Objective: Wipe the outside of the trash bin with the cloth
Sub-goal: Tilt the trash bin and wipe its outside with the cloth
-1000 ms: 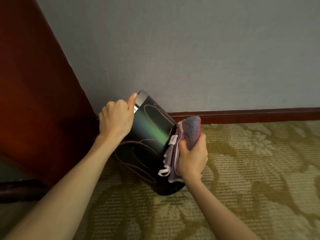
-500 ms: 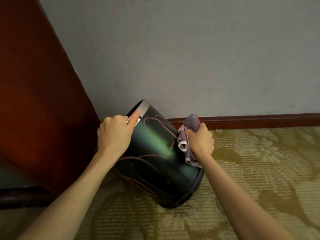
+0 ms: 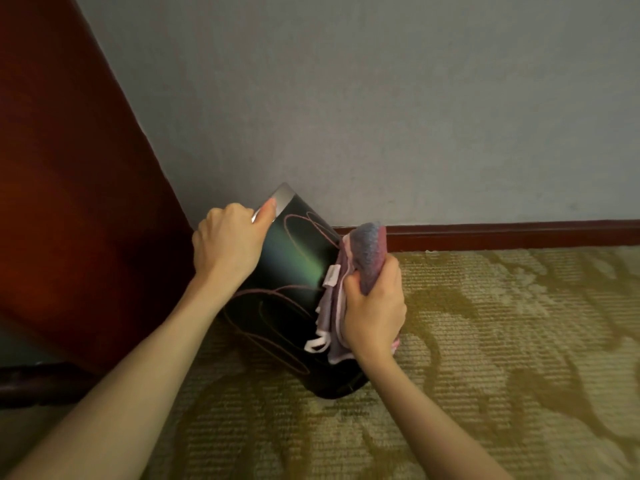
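Observation:
A black trash bin [image 3: 294, 271] with pink swirl lines and a silver rim stands tilted on the carpet, its top leaning away to the left. My left hand [image 3: 228, 245] grips the rim, thumb lying over the silver band. My right hand [image 3: 375, 308] is closed on a bunched pink and grey-blue cloth [image 3: 367, 252] and presses it against the bin's right side. Loose white-edged folds of the cloth hang down below my fingers. The bin's opening is hidden.
A dark red wooden panel [image 3: 69, 202] rises at the left, close behind the bin. A grey wall [image 3: 381, 116] with a dark red skirting board [image 3: 519, 233] runs along the back. Patterned beige carpet [image 3: 502, 358] covers the floor to the right and front.
My right hand has slid the cloth down the bin's right side from near the top to the middle. The left hand keeps its hold on the rim.

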Tool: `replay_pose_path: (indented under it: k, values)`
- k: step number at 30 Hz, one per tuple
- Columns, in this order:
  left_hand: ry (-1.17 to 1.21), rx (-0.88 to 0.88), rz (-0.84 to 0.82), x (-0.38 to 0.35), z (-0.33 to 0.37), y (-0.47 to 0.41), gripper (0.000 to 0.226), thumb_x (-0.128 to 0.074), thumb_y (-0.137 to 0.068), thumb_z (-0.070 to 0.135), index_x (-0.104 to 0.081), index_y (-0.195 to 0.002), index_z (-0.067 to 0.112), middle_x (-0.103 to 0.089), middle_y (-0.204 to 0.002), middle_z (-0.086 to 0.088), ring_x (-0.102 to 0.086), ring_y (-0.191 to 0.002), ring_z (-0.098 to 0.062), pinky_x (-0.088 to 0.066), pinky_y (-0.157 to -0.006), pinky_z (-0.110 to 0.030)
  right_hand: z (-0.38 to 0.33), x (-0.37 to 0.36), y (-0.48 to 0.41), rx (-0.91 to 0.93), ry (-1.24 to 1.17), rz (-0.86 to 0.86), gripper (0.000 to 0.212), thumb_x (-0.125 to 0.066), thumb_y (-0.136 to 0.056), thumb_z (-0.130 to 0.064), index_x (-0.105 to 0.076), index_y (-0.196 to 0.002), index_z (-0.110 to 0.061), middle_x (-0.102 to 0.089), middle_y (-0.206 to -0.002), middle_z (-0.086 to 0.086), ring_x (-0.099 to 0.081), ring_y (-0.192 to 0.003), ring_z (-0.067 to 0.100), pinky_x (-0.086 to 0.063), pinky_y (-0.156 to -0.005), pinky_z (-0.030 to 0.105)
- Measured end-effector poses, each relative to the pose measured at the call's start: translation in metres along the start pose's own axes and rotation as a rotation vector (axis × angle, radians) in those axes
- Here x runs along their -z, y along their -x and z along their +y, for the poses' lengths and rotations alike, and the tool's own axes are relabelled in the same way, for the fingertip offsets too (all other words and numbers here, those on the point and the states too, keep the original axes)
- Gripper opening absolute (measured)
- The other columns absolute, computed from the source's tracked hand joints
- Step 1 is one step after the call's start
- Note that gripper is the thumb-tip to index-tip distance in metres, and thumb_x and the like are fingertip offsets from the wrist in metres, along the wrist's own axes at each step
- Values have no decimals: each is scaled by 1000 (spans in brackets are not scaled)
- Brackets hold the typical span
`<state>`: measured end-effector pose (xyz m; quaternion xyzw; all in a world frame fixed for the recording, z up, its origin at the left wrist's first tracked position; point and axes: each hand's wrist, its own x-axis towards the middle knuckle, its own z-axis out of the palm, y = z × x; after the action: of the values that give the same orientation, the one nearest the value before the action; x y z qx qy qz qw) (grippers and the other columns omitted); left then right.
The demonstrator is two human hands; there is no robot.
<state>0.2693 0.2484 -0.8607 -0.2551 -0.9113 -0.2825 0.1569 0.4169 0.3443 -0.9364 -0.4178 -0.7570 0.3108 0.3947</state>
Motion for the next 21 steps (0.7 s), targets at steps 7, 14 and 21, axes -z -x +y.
replay_pose_path:
  k: [7, 14, 21]
  values:
    - [25, 21, -11, 11, 1, 17, 61, -36, -91, 55, -36, -45, 15, -56, -61, -22, -55, -64, -43, -42, -57, -44, -3, -5, -53, -239, 55, -158, 26, -59, -83, -34, -45, -94, -16, -61, -96, 10, -57, -83, 32, -37, -67, 35]
    - [8, -60, 4, 14, 1, 37, 63, -35, -92, 55, -42, -45, 14, -46, -46, -9, -51, -50, -35, -36, -50, -36, 7, -9, -91, -398, 142, -375, 50, -62, -81, -45, -53, -116, -10, -58, -121, 17, -55, -109, 39, -41, -80, 38]
    - [-55, -8, 49, 8, 0, 27, 64, -33, -91, 57, -46, -47, 12, -43, -50, -4, -46, -55, -30, -30, -52, -35, -2, -8, -63, -294, 114, -178, 30, -56, -86, -35, -48, -105, -13, -61, -108, 13, -58, -97, 38, -35, -71, 36]
